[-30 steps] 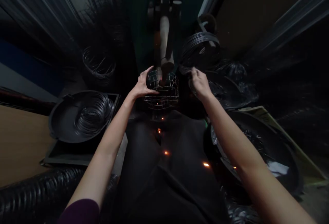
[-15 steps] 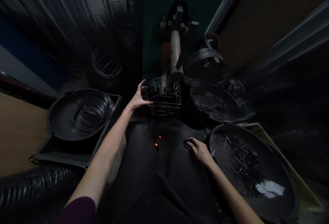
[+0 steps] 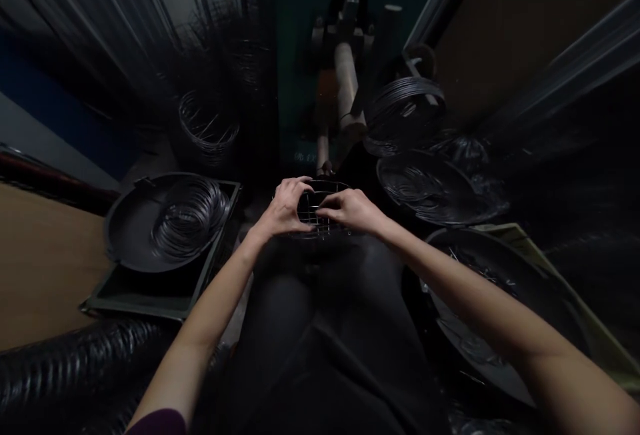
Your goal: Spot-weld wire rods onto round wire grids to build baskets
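A round wire basket (image 3: 325, 216) is in front of my lap, just below the end of the machine's arms. My left hand (image 3: 290, 207) is wrapped round its left side, with the thumb low and the fingers over the top. My right hand (image 3: 350, 210) is at the basket's right part, its thumb and fingertips pinched together over the wire grid. Whatever small thing the pinch may hold is too small to make out.
A green machine with a pale cylindrical arm (image 3: 346, 75) stands ahead. At left, a black pan (image 3: 125, 228) holds coiled wire. On the right are another pan (image 3: 475, 195) with wire rings, a wire coil (image 3: 407, 98), and a larger pan (image 3: 545, 302) with metal pieces.
The basket has come off the machine's end and down towards my lap in my left hand. My right hand has moved from above my lap up to the basket.
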Available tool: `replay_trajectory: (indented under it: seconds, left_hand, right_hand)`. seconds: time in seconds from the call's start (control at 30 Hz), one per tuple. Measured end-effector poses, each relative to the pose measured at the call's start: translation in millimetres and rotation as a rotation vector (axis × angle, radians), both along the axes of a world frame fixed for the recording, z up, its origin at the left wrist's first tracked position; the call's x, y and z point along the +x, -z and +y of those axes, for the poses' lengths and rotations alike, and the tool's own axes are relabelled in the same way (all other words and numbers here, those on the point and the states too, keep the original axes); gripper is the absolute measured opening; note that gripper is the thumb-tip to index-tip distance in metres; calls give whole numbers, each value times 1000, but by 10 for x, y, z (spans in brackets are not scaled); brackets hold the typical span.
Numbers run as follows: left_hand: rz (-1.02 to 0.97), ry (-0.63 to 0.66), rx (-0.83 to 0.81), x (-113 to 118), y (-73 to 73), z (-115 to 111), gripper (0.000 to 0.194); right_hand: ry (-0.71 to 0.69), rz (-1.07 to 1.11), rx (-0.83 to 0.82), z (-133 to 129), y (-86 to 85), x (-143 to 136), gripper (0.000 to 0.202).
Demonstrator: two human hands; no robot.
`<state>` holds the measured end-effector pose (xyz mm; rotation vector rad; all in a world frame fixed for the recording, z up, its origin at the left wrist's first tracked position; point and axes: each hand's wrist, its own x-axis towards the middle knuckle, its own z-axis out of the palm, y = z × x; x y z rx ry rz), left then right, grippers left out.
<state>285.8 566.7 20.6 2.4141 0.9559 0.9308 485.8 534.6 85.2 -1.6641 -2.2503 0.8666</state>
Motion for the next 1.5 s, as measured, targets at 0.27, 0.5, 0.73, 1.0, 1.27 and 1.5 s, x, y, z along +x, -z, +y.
replay_trajectory:
  seconds: [0.27, 0.5, 0.73, 1.0, 1.27, 1.5]
  left_hand:
    - [43, -3, -13, 188, -38, 146, 59]
    - [45, 17, -34, 241, -48, 156, 59]
    - [24, 27, -12, 292, -70, 191, 56]
    - [-1, 43, -10, 325, -57, 373, 63]
    - [35, 51, -40, 322, -79, 498, 64]
    - [106, 25, -109, 239, -143, 468, 67]
  right_hand:
    - [-261, -615, 303, -291, 91, 146, 44]
    - [-246, -635, 357, -243, 130, 251, 44]
    - [-213, -581, 488, -247, 193, 290, 39]
    - [-190, -524, 484, -74, 147, 332, 38]
    - [-160, -512, 423, 19, 99, 310, 36]
    - [-14, -321, 501, -102, 284, 421, 31]
